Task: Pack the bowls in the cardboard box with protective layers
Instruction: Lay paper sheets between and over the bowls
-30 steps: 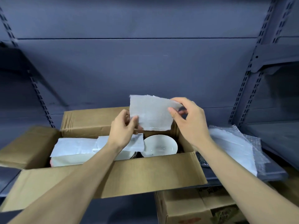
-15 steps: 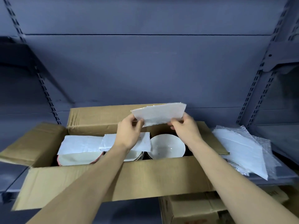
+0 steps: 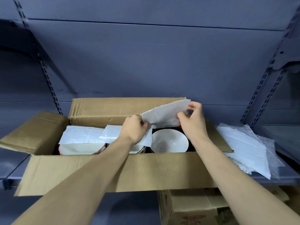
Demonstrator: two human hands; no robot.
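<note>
Looks like the covering step: holding a sheet (image 3: 164, 115) up over the right end of the box (image 3: 113, 169), tilted, low corner toward the middle of the box and high corner toward its back right. Pinching that low corner with the left hand (image 3: 134, 129), fingers curled round the edge, forearm reaching in across the box's front wall. Gripping the high edge with the right hand (image 3: 193, 120), thumb and fingertips closed on it, wrist raised above the box's right end. Nothing else in either of the hands. Right under the sheet, at the right end of the box: one white bowl (image 3: 169, 141), open side up, not yet covered. Further left in the box, more sheets (image 3: 81, 135) lying over what seem to be other stacks, only rims peeking out. Just right of the box, a spare pile (image 3: 241, 146) of wrap on the shelf (image 3: 9, 169). Probably near the end of this layer. Next up, going by the layout: levelling the sheet and lowering it flat onto the bowl, keeping both corners pinched until touchdown, then letting go. Worth watching for the floppy sheet folding over or sliding off toward the box wall.
</note>
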